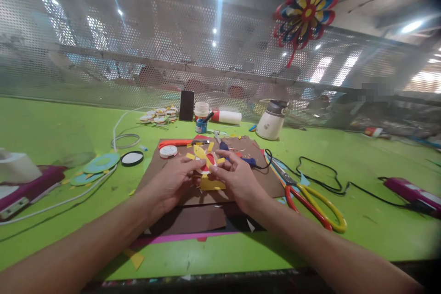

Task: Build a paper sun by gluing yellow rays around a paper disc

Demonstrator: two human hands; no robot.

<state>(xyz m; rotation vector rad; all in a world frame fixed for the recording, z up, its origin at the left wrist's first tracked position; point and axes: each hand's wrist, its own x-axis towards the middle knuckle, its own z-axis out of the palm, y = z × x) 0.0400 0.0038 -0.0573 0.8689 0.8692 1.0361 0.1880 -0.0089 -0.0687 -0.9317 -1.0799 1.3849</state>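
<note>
In the middle of the head view is a yellow paper cutout (200, 152) with strips sticking out around a red and white round centre. My left hand (174, 177) pinches its left side between thumb and fingers. On its right side my right hand (239, 179) has thumb and fingertips closed on it. Under both hands lies a brown board (158, 172), with a yellow piece (212, 184) just below the cutout. Beyond the hands are an orange-handled cutter (175, 143), a round white lid (168, 151) and a blue tool with a black cord (248, 161), partly hidden.
Large scissors (315, 209) with red and yellow handles lie at the right. Farther back stand a white jug (272, 121), a blue jar (201, 125) and a dark phone (186, 105). Purple power strips (32, 190) and cords flank the green table (344, 161).
</note>
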